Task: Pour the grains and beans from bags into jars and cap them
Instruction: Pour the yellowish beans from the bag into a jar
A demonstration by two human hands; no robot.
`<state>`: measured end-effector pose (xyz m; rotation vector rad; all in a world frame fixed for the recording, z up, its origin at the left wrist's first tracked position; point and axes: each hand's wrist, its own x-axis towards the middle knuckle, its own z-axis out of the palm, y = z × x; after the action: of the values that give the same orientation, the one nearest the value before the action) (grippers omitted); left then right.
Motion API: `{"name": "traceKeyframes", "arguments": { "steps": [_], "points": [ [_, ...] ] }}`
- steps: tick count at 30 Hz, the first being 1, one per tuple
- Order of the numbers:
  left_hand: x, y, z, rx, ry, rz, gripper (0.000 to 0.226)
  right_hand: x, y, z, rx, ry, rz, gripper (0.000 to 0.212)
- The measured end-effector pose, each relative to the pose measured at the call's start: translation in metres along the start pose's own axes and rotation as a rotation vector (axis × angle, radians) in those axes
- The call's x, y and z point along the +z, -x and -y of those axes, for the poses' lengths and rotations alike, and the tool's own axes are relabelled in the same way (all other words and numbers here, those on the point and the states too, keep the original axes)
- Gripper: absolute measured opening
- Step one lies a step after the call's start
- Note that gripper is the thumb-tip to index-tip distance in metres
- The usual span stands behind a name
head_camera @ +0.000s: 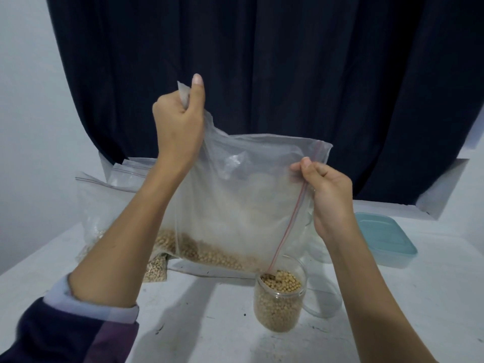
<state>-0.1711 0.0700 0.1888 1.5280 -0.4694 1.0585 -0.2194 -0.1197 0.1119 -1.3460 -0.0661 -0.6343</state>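
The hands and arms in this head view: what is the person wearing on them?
Both hands are bare: left hand, right hand. The left arm has a dark navy sleeve pushed up, with a pale lavender cuff. The right forearm is bare as far as the view shows.

1. The zip bag (243, 205) hangs above the table (209, 323), its lower corner in the jar (279, 302).
2. More bags (104, 205) lie behind-left.
3. A lidded container (385, 239) sits right.

Ahead of you hangs a dark navy pleated fabric curtain (288, 74), covering a recessed opening in the pale white-grey plaster wall (23, 100). Below it lies the flat white work surface (209, 323), speckled with dark flecks and evenly, softly lit.
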Motion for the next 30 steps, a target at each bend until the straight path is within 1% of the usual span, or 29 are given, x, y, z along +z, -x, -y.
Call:
{"name": "traceKeyframes", "arguments": {
  "steps": [2, 9, 12, 15, 18, 21, 23, 26, 30],
  "points": [
    [-0.0004, 0.0002, -0.0004, -0.003, -0.007, 0.003, 0.058, 0.0002, 0.0000, 0.0009, 0.028, -0.004, 0.035, 0.022],
    [-0.0004, 0.0018, -0.0023, -0.009, -0.004, 0.007, 0.059, -0.0020, 0.0011, 0.0018, 0.012, -0.019, -0.009, 0.022],
    [0.0003, 0.0022, -0.0031, -0.013, -0.004, 0.006, 0.059, -0.0011, 0.0023, 0.0031, 0.016, -0.003, 0.015, 0.022],
    [0.0005, 0.0030, -0.0031, -0.009, -0.005, 0.008, 0.059, -0.0013, 0.0024, 0.0035, 0.013, -0.008, -0.003, 0.022],
    [0.0003, 0.0038, -0.0021, -0.010, -0.007, 0.013, 0.059, -0.0022, 0.0025, 0.0043, 0.045, -0.003, 0.037, 0.021],
    [0.0005, 0.0028, -0.0016, -0.008, -0.012, 0.011, 0.059, -0.0036, 0.0013, 0.0047, 0.038, -0.017, -0.006, 0.021],
    [0.0012, 0.0024, -0.0013, -0.005, -0.011, 0.011, 0.058, -0.0026, 0.0021, 0.0050, 0.036, -0.001, 0.013, 0.021],
    [0.0024, 0.0022, -0.0016, 0.000, -0.017, 0.011, 0.059, -0.0021, 0.0028, 0.0042, 0.021, -0.011, -0.022, 0.021],
    [0.0029, 0.0024, -0.0010, -0.003, -0.014, 0.013, 0.059, -0.0009, 0.0035, 0.0036, 0.027, -0.004, -0.013, 0.022]
  ]
}}
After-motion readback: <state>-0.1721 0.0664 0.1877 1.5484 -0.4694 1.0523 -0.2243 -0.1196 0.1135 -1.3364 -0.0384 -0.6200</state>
